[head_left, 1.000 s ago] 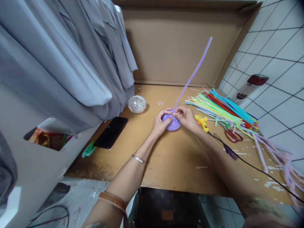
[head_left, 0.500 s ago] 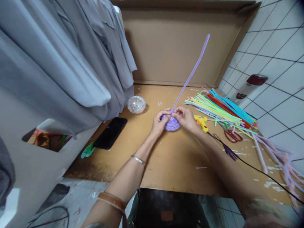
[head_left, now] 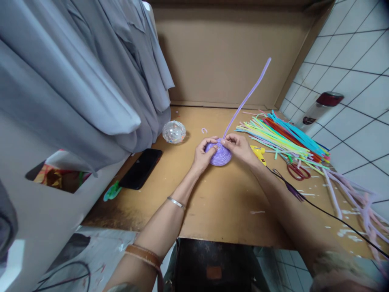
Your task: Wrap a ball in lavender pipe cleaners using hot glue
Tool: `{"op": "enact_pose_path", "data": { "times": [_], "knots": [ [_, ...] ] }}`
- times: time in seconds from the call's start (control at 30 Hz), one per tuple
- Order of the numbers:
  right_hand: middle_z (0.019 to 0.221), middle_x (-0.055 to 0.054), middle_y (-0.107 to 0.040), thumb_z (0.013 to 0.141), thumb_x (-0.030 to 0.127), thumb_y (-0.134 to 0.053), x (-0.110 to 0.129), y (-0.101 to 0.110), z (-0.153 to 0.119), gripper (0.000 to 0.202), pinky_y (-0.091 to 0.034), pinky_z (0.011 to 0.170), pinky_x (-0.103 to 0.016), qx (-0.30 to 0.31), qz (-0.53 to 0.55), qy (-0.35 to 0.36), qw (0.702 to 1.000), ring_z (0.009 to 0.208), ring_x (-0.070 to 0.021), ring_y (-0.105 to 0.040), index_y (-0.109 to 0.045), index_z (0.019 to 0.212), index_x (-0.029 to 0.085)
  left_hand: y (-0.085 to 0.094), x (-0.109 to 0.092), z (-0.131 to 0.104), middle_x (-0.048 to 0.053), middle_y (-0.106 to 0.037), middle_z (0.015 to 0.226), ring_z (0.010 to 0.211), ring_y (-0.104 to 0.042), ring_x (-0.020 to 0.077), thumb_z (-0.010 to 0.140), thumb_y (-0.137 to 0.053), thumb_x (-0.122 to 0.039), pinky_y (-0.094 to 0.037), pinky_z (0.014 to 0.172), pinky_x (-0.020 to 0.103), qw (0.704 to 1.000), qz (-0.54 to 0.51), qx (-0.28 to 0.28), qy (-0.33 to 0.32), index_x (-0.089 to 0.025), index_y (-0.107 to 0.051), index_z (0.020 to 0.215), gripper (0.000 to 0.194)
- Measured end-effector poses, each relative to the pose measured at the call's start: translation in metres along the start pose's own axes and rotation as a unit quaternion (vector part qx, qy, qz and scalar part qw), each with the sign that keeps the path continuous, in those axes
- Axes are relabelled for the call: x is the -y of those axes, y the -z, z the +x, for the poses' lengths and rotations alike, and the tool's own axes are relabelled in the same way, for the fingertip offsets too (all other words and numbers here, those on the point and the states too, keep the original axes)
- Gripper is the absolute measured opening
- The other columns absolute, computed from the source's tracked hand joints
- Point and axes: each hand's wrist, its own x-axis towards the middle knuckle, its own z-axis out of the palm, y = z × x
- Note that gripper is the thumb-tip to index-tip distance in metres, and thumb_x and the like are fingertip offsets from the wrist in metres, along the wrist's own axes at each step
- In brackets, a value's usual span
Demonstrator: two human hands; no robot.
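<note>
A purple dome of coiled pipe cleaner is held between both hands above the middle of the table. My left hand grips its left side, thumb on the coils and fingers around the far edge. My right hand pinches a purple pipe cleaner at the top right of the dome. The long free end of that strand rises up and to the right. To the right of my right hand lies a yellow glue gun, partly covered by the wrist.
A clear ball and a black phone lie to the left. Colourful pipe cleaners, red-handled scissors and a black cord are on the right. Grey cloth hangs at left; a cardboard wall stands behind.
The free end of the purple strand has tipped lower and slightly right. My right hand has shifted slightly right along the dome's edge; my left hand keeps its grip.
</note>
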Motion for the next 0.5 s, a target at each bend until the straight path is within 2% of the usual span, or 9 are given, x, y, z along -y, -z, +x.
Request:
{"op": "enact_pose_path", "data": {
  "times": [0.13,0.27,0.5],
  "knots": [
    [0.058,0.004,-0.045,0.073,0.051,-0.064,-0.002,0.003,0.0015,0.033,-0.033,0.057,-0.027,0.016,0.008,0.012,1.0,0.057,-0.0104,-0.039,-0.052,0.065,0.021,-0.0002,-0.0004,0.0002,0.011,-0.071,0.123,0.12,-0.064,0.0247,0.074,-0.071,-0.028,-0.044,0.108,0.04,1.0,-0.001,0.001,0.003,-0.019,-0.064,0.089,0.019],
    [0.061,0.003,-0.05,0.073,0.048,-0.065,-0.0045,0.0035,0.002,0.029,-0.035,0.058,-0.027,0.015,-0.002,0.02,1.0,0.059,-0.0117,-0.043,-0.055,0.068,0.021,-0.0001,0.0002,0.0008,0.011,-0.071,0.123,0.12,-0.064,0.0244,0.075,-0.071,-0.028,-0.045,0.108,0.039,1.0,0.011,0.003,0.001,-0.019,-0.064,0.09,0.019],
    [0.081,-0.003,-0.06,0.075,0.038,-0.064,-0.0045,0.0035,-0.0002,0.019,-0.04,0.068,-0.029,-0.025,-0.124,0.085,0.988,0.072,-0.0156,-0.051,-0.062,0.076,0.02,0.001,0.0054,0.0021,0.012,-0.067,0.129,0.126,-0.06,0.0263,0.075,-0.074,-0.036,-0.041,0.112,0.041,1.0,0.024,0.01,-0.009,-0.019,-0.064,0.095,0.028]
  ]
}}
